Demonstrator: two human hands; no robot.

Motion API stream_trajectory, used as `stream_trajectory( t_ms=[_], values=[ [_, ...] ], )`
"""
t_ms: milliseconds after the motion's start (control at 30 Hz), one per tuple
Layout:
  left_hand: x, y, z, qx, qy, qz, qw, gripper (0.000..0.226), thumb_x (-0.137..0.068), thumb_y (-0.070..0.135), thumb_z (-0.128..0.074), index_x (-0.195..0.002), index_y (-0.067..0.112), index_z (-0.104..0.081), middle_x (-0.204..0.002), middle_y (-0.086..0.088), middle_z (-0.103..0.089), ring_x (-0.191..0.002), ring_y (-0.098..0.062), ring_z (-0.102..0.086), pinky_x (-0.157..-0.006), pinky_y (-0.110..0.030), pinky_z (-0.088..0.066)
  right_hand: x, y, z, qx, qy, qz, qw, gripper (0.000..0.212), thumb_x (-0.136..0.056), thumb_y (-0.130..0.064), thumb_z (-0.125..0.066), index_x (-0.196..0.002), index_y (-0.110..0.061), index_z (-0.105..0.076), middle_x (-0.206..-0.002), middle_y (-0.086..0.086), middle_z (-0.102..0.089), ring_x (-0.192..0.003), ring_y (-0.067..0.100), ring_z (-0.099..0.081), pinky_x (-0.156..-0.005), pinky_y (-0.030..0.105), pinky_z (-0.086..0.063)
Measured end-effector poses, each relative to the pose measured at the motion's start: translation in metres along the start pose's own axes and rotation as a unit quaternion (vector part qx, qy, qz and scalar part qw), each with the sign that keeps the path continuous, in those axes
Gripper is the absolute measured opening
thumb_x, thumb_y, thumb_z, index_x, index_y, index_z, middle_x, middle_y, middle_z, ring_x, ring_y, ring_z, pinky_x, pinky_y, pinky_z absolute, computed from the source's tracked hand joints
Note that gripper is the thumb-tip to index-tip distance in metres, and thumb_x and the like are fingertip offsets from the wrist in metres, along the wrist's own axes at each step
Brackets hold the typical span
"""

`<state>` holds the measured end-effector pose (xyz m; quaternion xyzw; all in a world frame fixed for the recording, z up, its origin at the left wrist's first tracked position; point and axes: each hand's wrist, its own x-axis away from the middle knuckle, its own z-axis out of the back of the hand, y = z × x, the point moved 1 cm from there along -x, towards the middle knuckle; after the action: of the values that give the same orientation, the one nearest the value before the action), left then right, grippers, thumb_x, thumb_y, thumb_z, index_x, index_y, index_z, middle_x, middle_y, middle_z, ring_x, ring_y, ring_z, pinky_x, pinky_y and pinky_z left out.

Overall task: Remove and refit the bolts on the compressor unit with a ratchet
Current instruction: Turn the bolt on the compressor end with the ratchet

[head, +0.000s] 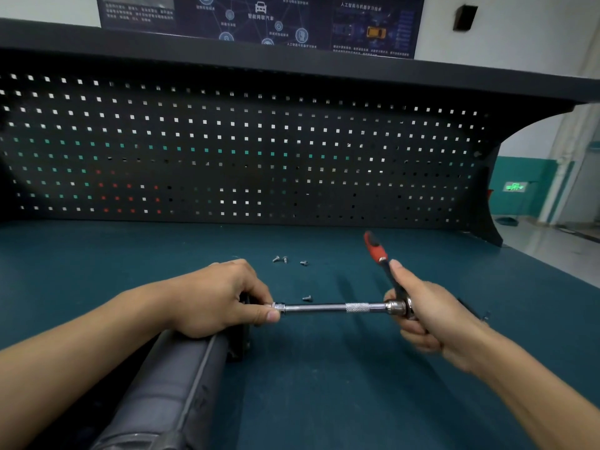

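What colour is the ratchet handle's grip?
Red and black, on the ratchet handle rising above the right hand; head view shows it.

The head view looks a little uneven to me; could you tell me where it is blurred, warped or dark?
Head view: the right hand and the ratchet handle are motion-blurred; the wide lens bows the pegboard and shelf edge; the compressor unit lies dim at lower left; the extension bar glints.

Single head-worn view, facing forward and down, close over workbench
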<state>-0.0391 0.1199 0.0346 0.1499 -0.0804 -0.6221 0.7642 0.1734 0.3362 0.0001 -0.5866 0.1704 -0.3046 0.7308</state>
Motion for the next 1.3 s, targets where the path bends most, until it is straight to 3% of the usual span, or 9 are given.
stream_trajectory(
  t_ms=[133, 200, 367, 600, 667, 800, 933, 1033, 1300],
  values=[
    [0.000, -0.002, -0.001, -0.012, 0.003, 0.005, 1.000, 0.032, -0.091, 0.057, -0.060, -0.092, 0.028, -0.073, -0.096, 0.006, -0.067, -0.102, -0.011, -0.058, -0.095, -0.037, -0.046, -0.004, 0.008, 0.005, 0.144, 0.046, 0.215, 0.965, 0.073, -0.080, -0.085, -0.039, -0.073, -0.013, -0.040, -0.058, -0.010, -0.035, -0.052, 0.012, -0.032, -0.052, 0.030, -0.033],
    [0.000, -0.001, -0.001, -0.016, -0.002, -0.001, 1.000, 0.037, -0.090, 0.060, -0.055, -0.091, 0.028, -0.073, -0.093, 0.007, -0.068, -0.103, -0.012, -0.057, -0.096, -0.038, -0.045, -0.004, 0.013, 0.007, 0.171, 0.063, 0.283, 0.942, 0.068, -0.078, -0.087, -0.044, -0.072, -0.019, -0.041, -0.060, -0.013, -0.038, -0.056, 0.006, -0.034, -0.056, 0.021, -0.038],
    [0.001, 0.002, -0.001, -0.026, -0.009, 0.005, 1.000, 0.058, -0.085, 0.073, -0.044, -0.093, 0.024, -0.073, -0.097, 0.005, -0.069, -0.105, -0.013, -0.056, -0.098, -0.038, -0.044, -0.008, 0.015, 0.012, 0.212, 0.110, 0.355, 0.904, 0.056, -0.076, -0.085, -0.053, -0.075, -0.030, -0.047, -0.054, -0.011, -0.039, -0.051, 0.006, -0.037, -0.049, 0.020, -0.034],
    [0.000, 0.001, -0.001, -0.016, 0.008, 0.006, 1.000, 0.032, -0.092, 0.052, -0.062, -0.091, 0.023, -0.074, -0.096, 0.004, -0.068, -0.098, -0.013, -0.060, -0.094, -0.036, -0.046, -0.009, 0.019, 0.012, 0.328, 0.156, 0.463, 0.808, 0.052, -0.089, -0.072, -0.052, -0.071, -0.024, -0.053, -0.062, -0.014, -0.044, -0.055, 0.008, -0.044, -0.051, 0.021, -0.035],
    [-0.001, 0.002, -0.002, -0.010, 0.014, 0.004, 1.000, 0.027, -0.091, 0.048, -0.067, -0.089, 0.022, -0.075, -0.094, 0.005, -0.069, -0.094, -0.012, -0.062, -0.090, -0.034, -0.047, -0.008, 0.020, 0.010, 0.322, 0.158, 0.468, 0.808, 0.051, -0.087, -0.071, -0.056, -0.072, -0.023, -0.058, -0.061, -0.012, -0.049, -0.055, 0.009, -0.047, -0.051, 0.022, -0.038],
    [-0.002, 0.001, -0.001, -0.013, 0.022, -0.001, 1.000, 0.024, -0.090, 0.044, -0.071, -0.087, 0.021, -0.075, -0.088, 0.004, -0.072, -0.090, -0.015, -0.065, -0.087, -0.037, -0.048, -0.008, 0.024, 0.005, 0.288, 0.151, 0.426, 0.844, 0.044, -0.079, -0.066, -0.068, -0.067, -0.025, -0.056, -0.051, -0.003, -0.047, -0.047, 0.010, -0.041, -0.047, 0.031, -0.037],
    [-0.002, 0.000, 0.000, -0.049, -0.003, -0.013, 0.999, 0.034, -0.094, 0.051, -0.063, -0.087, 0.018, -0.071, -0.086, 0.000, -0.071, -0.090, -0.023, -0.062, -0.083, -0.040, -0.049, -0.008, 0.025, 0.004, 0.246, 0.065, 0.289, 0.923, 0.060, -0.080, -0.076, -0.060, -0.067, -0.017, -0.059, -0.049, -0.007, -0.045, -0.048, 0.005, -0.039, -0.050, 0.029, -0.033],
    [-0.001, 0.000, 0.001, -0.058, -0.012, -0.020, 0.998, 0.039, -0.095, 0.053, -0.060, -0.089, 0.015, -0.070, -0.085, -0.003, -0.070, -0.088, -0.025, -0.061, -0.082, -0.043, -0.049, -0.005, 0.019, 0.002, 0.180, 0.024, 0.167, 0.969, 0.073, -0.069, -0.088, -0.054, -0.059, -0.016, -0.058, -0.047, 0.001, -0.047, -0.041, 0.016, -0.042, -0.045, 0.025, -0.036],
    [-0.001, 0.001, 0.001, -0.028, -0.010, -0.011, 1.000, 0.035, -0.093, 0.050, -0.064, -0.089, 0.016, -0.073, -0.086, -0.006, -0.070, -0.087, -0.026, -0.062, -0.083, -0.043, -0.050, -0.002, 0.007, -0.001, 0.089, 0.007, -0.045, 0.995, 0.083, -0.050, -0.099, -0.053, -0.048, -0.016, -0.059, -0.042, 0.005, -0.039, -0.035, 0.018, -0.031, -0.037, 0.021, -0.025]
  ],
)
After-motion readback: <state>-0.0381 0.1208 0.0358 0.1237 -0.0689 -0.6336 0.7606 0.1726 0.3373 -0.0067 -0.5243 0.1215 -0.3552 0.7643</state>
